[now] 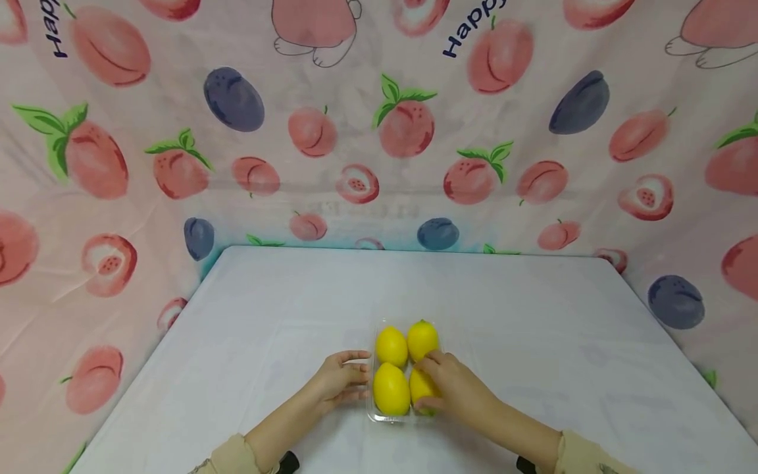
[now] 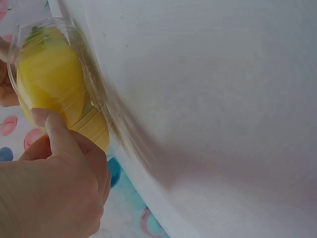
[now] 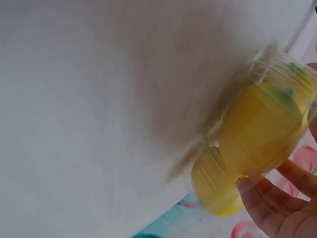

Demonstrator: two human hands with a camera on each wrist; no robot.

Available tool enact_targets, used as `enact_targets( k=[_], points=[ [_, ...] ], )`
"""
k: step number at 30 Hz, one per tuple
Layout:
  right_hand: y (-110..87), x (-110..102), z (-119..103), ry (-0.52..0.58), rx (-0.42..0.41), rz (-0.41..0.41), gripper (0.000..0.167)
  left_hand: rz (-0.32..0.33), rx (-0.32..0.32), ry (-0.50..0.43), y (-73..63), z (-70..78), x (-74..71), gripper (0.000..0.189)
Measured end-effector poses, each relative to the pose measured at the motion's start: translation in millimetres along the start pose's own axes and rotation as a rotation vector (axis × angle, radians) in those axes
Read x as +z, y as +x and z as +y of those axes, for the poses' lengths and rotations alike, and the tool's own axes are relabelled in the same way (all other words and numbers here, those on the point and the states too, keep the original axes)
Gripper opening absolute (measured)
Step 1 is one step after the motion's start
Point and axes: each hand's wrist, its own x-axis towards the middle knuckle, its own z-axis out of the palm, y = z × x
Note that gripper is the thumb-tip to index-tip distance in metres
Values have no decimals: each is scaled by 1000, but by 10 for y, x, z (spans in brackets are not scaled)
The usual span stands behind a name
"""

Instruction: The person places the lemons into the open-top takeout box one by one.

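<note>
A clear plastic box (image 1: 387, 419) with several yellow lemons in it sits on the white table near the front. My right hand (image 1: 458, 388) reaches over the box's right side and grips the front right lemon (image 1: 419, 382), fingers on its far side and thumb on its near side. At the left wall, my left hand (image 1: 339, 380) has its fingers stretched out right at the box's edge. A front left lemon (image 1: 391, 390) and two back lemons lie beside the gripped one. Through the box wall, a lemon (image 3: 262, 129) also shows in the right wrist view.
The white tabletop (image 1: 284, 296) stretches out around the box. A pink cloth (image 1: 331, 210) printed with peaches and dark blue fruit hangs behind the table and along both sides.
</note>
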Motion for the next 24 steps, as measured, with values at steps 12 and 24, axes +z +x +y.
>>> enact_targets(
  k=[12,24],
  points=[
    [-83,-199,103,69,87,69,37,21,6,8,47,33,55,42],
    [-223,-426,450,74,162,161,33,-43,8,29,37,26,-88,47]
  ],
)
